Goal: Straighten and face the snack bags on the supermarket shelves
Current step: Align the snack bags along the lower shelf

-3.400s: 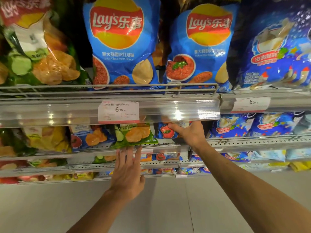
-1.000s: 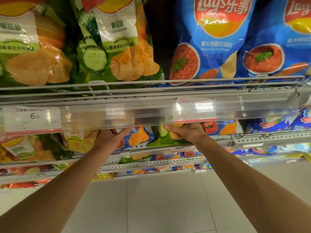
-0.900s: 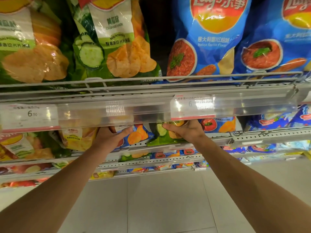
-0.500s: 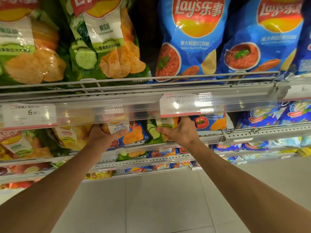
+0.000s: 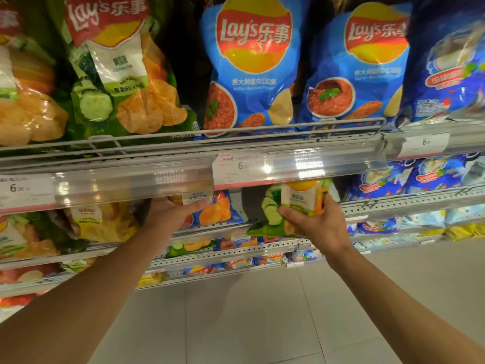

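Green cucumber bag [image 5: 294, 206] pinched in right hand [image 5: 319, 223], just under price rail [image 5: 183, 177], long axis upright; left hand [image 5: 170, 211] gripped blue bag [image 5: 212, 208] alongside.

Supermarket snack aisle. Tiered metal shelves [image 5: 409, 203] with wire front rails [image 5: 236, 131]; clear price strip [image 5: 183, 174] holding printed price tags [image 5: 240, 168]; rows of branded crisp bags [image 5: 252, 64]; pale tiled floor [image 5: 249, 319].
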`<state>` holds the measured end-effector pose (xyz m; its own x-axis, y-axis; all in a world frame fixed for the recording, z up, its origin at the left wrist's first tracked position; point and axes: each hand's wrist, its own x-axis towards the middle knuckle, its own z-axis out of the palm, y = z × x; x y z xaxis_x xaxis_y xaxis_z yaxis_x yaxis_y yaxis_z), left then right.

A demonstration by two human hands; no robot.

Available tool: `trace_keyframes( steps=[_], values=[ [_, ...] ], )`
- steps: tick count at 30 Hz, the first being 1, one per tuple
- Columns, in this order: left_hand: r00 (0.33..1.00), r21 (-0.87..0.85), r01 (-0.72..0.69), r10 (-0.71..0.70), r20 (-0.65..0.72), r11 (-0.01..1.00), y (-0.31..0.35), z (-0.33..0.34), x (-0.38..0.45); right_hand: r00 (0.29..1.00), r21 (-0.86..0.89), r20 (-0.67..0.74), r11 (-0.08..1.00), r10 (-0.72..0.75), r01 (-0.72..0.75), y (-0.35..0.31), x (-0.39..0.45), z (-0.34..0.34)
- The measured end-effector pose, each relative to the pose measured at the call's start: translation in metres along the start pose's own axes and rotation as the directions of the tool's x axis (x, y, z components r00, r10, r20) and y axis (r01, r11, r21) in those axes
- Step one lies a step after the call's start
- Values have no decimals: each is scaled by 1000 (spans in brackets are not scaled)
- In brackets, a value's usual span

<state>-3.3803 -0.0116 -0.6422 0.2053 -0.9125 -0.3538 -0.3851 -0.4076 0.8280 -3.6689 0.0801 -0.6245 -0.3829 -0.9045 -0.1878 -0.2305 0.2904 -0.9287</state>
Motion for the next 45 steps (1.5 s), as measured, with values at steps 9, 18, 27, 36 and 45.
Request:
trace_keyframes(
  steps=[9, 18, 27, 36, 45],
  values=[
    [991, -125, 7, 9, 133, 992, 20, 75, -15, 998, 88, -17, 995, 55, -53, 28, -13, -55],
    [991, -36, 2, 3, 134, 999, 25, 98, -19, 995, 166, 90, 984, 42, -56, 37, -17, -60],
    [939, 206, -254, 190, 287, 945, 2, 54, -48, 980, 110, 198, 993, 30, -53, 25, -41, -16],
    [751, 548, -656, 515, 413, 519, -84, -71, -87, 966, 87, 260, 996, -16, -6, 1, -80, 94],
    [847, 803, -495, 392, 359, 333, -139, -165, -65, 990, 111, 109, 991, -85, 73, -35, -82, 199]
  ],
)
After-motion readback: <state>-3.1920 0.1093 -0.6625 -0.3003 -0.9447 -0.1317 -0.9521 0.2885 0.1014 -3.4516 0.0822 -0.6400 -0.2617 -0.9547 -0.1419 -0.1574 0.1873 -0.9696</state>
